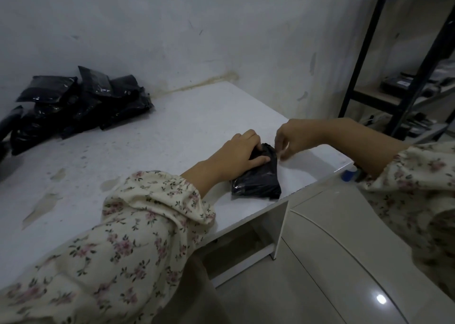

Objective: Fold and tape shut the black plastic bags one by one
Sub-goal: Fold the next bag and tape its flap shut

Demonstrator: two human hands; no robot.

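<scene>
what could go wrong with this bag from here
The black bag lies close to the front edge of the table, so a shove could slide it off. The left hand grips the folded end; letting go early may let it spring open. The right hand pinches at the bag's corner; what it holds is unclear, but tape there might go on crooked.

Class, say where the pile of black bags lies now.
In the head view, the pile of black bags lies at the far left of the table, against the wall, away from the single bag.
</scene>
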